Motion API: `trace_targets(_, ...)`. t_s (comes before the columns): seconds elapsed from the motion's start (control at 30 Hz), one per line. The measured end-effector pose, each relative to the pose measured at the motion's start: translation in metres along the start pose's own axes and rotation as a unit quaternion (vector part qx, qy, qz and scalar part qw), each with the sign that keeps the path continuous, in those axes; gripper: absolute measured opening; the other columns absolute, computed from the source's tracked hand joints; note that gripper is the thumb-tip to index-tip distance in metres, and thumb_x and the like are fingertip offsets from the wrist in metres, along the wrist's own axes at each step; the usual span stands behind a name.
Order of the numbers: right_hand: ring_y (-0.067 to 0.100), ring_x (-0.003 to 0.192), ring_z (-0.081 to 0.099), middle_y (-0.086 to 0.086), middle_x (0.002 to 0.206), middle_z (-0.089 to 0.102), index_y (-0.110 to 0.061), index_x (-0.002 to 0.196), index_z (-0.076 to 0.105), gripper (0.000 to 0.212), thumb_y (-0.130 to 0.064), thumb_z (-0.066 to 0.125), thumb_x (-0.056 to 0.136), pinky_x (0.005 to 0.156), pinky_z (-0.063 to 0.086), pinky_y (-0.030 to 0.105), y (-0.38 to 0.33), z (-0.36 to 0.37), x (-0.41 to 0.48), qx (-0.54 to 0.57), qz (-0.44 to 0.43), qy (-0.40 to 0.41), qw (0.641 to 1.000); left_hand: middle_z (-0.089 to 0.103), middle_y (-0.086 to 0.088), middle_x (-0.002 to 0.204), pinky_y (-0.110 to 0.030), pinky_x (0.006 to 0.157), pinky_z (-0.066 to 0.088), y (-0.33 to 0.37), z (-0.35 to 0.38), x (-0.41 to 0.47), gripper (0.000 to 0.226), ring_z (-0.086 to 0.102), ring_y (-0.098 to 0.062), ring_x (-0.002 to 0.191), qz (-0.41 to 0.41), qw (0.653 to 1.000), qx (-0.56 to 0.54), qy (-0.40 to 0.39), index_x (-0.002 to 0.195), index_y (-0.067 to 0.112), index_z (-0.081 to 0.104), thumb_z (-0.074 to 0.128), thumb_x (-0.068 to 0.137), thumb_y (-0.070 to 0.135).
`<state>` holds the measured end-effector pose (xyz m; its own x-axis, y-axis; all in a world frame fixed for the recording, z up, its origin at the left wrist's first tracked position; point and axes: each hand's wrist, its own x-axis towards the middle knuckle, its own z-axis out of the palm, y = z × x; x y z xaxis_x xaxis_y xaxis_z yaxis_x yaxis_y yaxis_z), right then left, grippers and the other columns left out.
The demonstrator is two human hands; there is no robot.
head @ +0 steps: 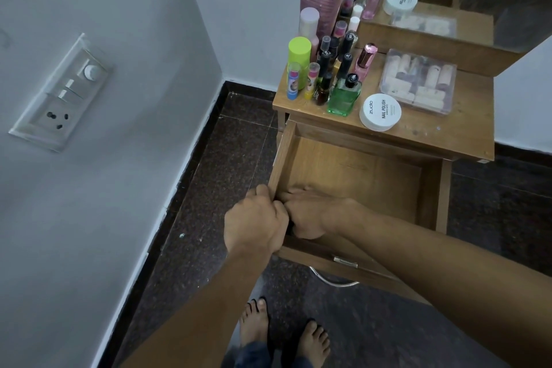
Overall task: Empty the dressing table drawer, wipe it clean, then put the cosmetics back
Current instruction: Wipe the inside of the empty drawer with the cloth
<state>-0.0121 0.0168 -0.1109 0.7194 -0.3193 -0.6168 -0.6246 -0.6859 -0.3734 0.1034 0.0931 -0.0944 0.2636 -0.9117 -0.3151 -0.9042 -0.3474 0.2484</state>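
the drawer (430, 188) is pulled well out from under the counter (466, 134) and its wooden floor shows bare, so the emptying looks done and this seems to be the wiping stage. the left hand (254, 218) grips the drawer's near left corner from outside, fingers clenched over the wall's top edge. the right hand (310, 215) reaches inside into that same corner, touching the left hand. its fingers are bent against the wood, and i cannot tell whether they hold a cloth, since none shows.

the drawer is stiff board, likely light now that it is empty, and hanging this far out it would probably tip or rack if pressed hard, so bracing it at the wall edge makes sense.

the cosmetics (325, 69) stand crowded on the counter's left side, most of them upright. the small dark-capped bottles there are narrow and probably topple easily, so each is best pinched round its body. the green glass bottle (343, 98) looks heavier, smooth and breakable, and wants a full wrap round its flat sides. the white jar (380, 112) is squat and rigid and easy to take by the lid's rim. the clear box (418, 82) behind it is wide and flat, with brittle-looking plastic, and is best lifted by its two long edges.
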Motion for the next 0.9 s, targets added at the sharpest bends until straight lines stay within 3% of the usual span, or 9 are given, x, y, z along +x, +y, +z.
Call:
trace_targets(0.1,0.027,0.134,0.040,0.005,0.136,0.051,-0.012,0.126,0.062,0.036,-0.028,0.055,0.095,0.108,0.035,0.042,0.004,-0.001,-0.002,0.008,0.024,-0.037,0.999,0.063,-0.007,0.108,-0.039,0.073,0.044,-0.001,0.000,0.000,0.026,0.065,-0.030,0.092,0.001,1.000,-0.002,0.002,0.108,0.015,0.052,0.037,0.098,0.033)
trace_targets(0.2,0.028,0.122,0.050,0.011,0.125,0.059,-0.007,0.110,0.069,0.029,-0.026,0.052,0.096,0.094,0.044,0.035,0.008,-0.002,-0.011,0.011,0.033,-0.065,0.997,0.064,-0.008,0.107,-0.039,0.072,0.043,-0.001,0.001,-0.001,0.026,0.064,-0.032,0.092,0.004,1.000,0.001,0.006,0.109,0.014,0.053,0.038,0.098,0.032)
trace_targets(0.3,0.026,0.110,0.057,0.006,0.112,0.065,-0.017,0.101,0.073,0.027,-0.024,0.047,0.097,0.088,0.046,0.033,0.015,-0.001,-0.023,0.037,0.030,-0.100,0.994,0.064,-0.009,0.106,-0.038,0.071,0.041,-0.001,0.002,-0.001,0.025,0.064,-0.033,0.092,0.005,1.000,-0.003,0.008,0.108,0.013,0.053,0.039,0.097,0.031)
trace_targets(0.4,0.025,0.093,0.062,-0.004,0.085,0.064,-0.023,0.080,0.066,0.027,-0.028,0.045,0.097,0.087,0.053,0.036,0.026,0.008,-0.034,0.062,0.026,-0.101,0.993,0.064,-0.009,0.105,-0.040,0.071,0.045,0.000,0.002,-0.001,0.024,0.065,-0.034,0.089,0.010,1.000,-0.005,0.013,0.105,0.013,0.053,0.039,0.097,0.031)
trace_targets(0.5,0.023,0.093,0.061,-0.012,0.079,0.058,-0.021,0.098,0.072,0.025,-0.022,0.046,0.095,0.089,0.052,0.033,0.036,0.016,-0.047,0.083,0.031,-0.106,0.990,0.064,-0.010,0.104,-0.041,0.072,0.046,0.001,0.002,-0.002,0.024,0.065,-0.034,0.089,0.010,1.000,-0.005,0.016,0.104,0.012,0.053,0.039,0.096,0.030)
trace_targets(0.6,0.019,0.086,0.058,-0.019,0.069,0.053,-0.028,0.087,0.067,0.025,-0.015,0.046,0.089,0.084,0.050,0.030,0.047,0.024,-0.060,0.108,0.041,-0.107,0.988,0.064,-0.010,0.105,-0.041,0.074,0.047,0.001,0.001,-0.002,0.024,0.065,-0.034,0.089,0.009,1.000,-0.004,0.017,0.104,0.012,0.053,0.039,0.097,0.030)
trace_targets(0.73,0.021,0.088,0.062,-0.011,0.077,0.061,-0.027,0.082,0.066,0.032,-0.006,0.042,0.080,0.085,0.054,0.035,0.056,0.030,-0.077,0.133,0.070,-0.125,0.981,0.064,-0.010,0.105,-0.042,0.076,0.049,0.001,0.000,-0.002,0.024,0.065,-0.034,0.089,0.011,1.000,-0.007,0.018,0.104,0.012,0.053,0.039,0.097,0.030)
trace_targets(0.9,0.023,0.108,0.062,0.003,0.113,0.068,-0.014,0.120,0.071,0.050,0.003,0.039,0.085,0.094,0.052,0.033,0.060,0.033,-0.094,0.162,0.124,-0.138,0.969,0.064,-0.010,0.105,-0.041,0.075,0.048,0.002,-0.001,-0.003,0.025,0.065,-0.034,0.089,0.010,1.000,-0.009,0.017,0.105,0.012,0.053,0.038,0.097,0.031)
